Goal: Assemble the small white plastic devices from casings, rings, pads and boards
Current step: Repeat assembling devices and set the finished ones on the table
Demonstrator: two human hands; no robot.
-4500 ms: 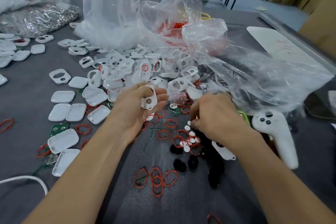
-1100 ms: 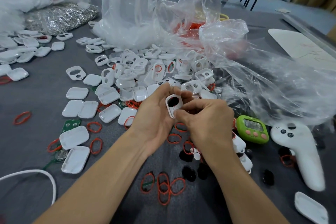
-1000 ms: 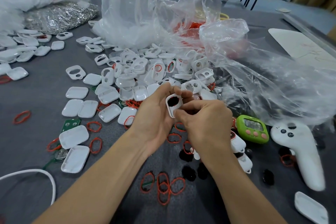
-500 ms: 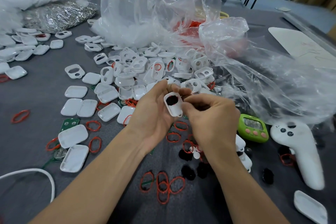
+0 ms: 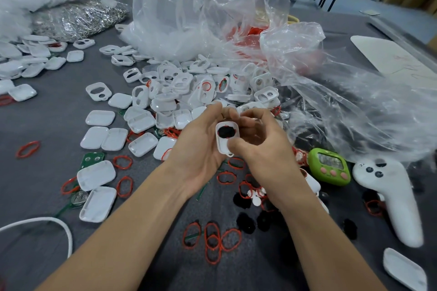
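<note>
My left hand (image 5: 196, 149) grips a small white casing (image 5: 225, 139) upright above the table. A black pad (image 5: 226, 131) sits in its upper opening. My right hand (image 5: 262, 149) has its thumb pressed on the casing's lower part and its fingers curled behind the top edge. A heap of white casings (image 5: 189, 87) lies just beyond the hands. Red rings (image 5: 212, 240), black pads (image 5: 246, 222) and small white discs (image 5: 255, 196) are scattered on the grey table (image 5: 47, 125) under my wrists. A green board (image 5: 91, 157) lies at the left under a white cover.
Flat white covers (image 5: 97, 177) lie at the left. Crumpled clear plastic bags (image 5: 331, 92) fill the back and right. A green timer (image 5: 329, 169) and a white controller (image 5: 392, 196) lie at the right. A bag of silver metal parts (image 5: 78, 19) sits far left, a white cable (image 5: 47, 222) near left.
4.5 s ago my right hand was down among the small parts while the left held an empty casing. Now both hands hold the casing with a black pad in it, and my right thumb has shifted onto its lower part.
</note>
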